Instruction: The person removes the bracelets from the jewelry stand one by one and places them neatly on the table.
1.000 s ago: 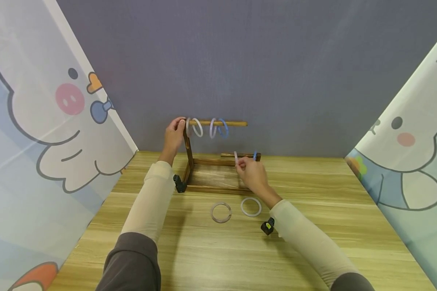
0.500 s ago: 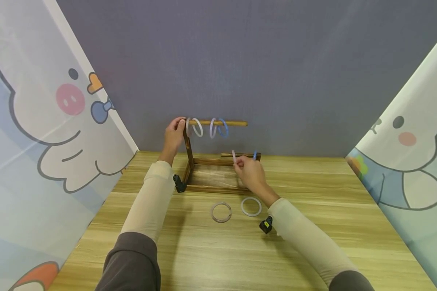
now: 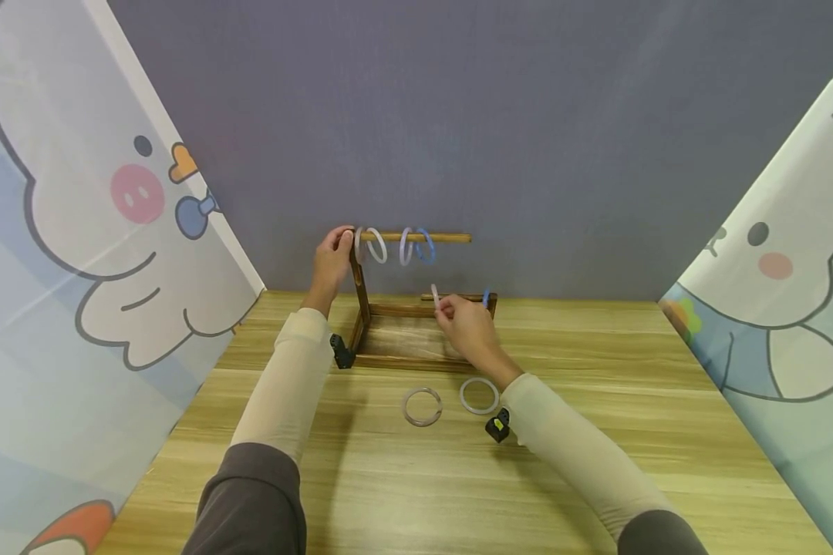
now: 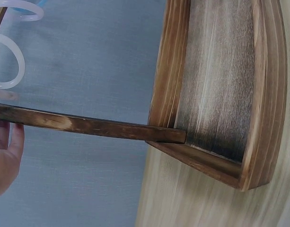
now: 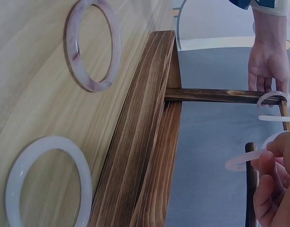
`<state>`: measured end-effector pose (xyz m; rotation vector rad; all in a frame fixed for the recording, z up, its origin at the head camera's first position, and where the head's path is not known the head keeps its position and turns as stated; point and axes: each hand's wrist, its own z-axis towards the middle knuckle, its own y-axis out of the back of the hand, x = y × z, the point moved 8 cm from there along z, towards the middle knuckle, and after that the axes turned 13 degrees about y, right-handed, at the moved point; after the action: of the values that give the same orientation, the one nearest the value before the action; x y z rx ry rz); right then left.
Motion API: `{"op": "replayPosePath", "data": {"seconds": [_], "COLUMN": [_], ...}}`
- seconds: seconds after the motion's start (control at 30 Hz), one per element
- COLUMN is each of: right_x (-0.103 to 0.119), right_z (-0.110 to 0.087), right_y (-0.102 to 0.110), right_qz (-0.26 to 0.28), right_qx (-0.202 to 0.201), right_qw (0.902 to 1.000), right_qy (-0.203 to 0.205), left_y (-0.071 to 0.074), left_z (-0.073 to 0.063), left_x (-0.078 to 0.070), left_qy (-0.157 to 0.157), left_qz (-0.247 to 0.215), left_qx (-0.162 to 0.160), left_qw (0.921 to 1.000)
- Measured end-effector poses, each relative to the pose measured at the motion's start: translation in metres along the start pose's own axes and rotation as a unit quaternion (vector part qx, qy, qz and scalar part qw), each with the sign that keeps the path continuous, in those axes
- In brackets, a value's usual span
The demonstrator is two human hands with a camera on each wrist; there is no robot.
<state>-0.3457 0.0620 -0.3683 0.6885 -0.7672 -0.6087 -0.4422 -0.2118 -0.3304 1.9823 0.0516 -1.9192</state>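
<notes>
A wooden bangle stand (image 3: 362, 287) with two rods stands at the back of the table. My left hand (image 3: 329, 266) grips the top of its upright post. Between thumb and fingers my right hand (image 3: 473, 327) pinches a pale pink bangle (image 3: 436, 294) at the lower rod (image 3: 458, 297), near its free left end. The bangle appears to encircle that rod, though the hand hides its lower part. A blue bangle (image 3: 486, 296) hangs at the rod's right end. From the upper rod (image 3: 451, 237) hang a white bangle (image 3: 377, 245), a lilac bangle (image 3: 406, 247) and others.
In front of the stand a marbled bangle (image 3: 422, 407) and a white bangle (image 5: 50, 142) lie flat on the wooden table (image 3: 403, 486). A grey wall (image 3: 458, 139) rises behind, with cartoon-printed panels on both sides.
My right hand has moved left along the lower rod, carrying the pale pink bangle away from the blue one. The left hand keeps its place on the post.
</notes>
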Motion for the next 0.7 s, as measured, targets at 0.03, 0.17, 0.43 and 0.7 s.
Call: {"op": "replayPosePath", "data": {"seconds": [0.03, 0.17, 0.43, 0.7], "right_x": [0.001, 0.002, 0.009, 0.016], "right_z": [0.001, 0.002, 0.004, 0.006], "right_y": [0.0, -0.003, -0.008, -0.008], "right_qz": [-0.002, -0.002, -0.004, -0.001], "right_qx": [-0.002, -0.007, -0.009, -0.018], "right_qw": [1.0, 1.0, 0.9999, 0.9991], "right_qy": [0.002, 0.001, 0.012, 0.038], "left_y": [0.0, -0.001, -0.001, -0.002], "left_z": [0.0, 0.0, 0.001, 0.001], "left_x": [0.0, -0.001, 0.001, -0.001], "left_qy": [-0.001, -0.006, -0.012, -0.016], "left_qz": [-0.001, -0.001, 0.004, 0.005], "left_qx": [0.0, -0.002, -0.005, -0.006], "left_qw": [1.0, 1.0, 0.9999, 0.9999]}}
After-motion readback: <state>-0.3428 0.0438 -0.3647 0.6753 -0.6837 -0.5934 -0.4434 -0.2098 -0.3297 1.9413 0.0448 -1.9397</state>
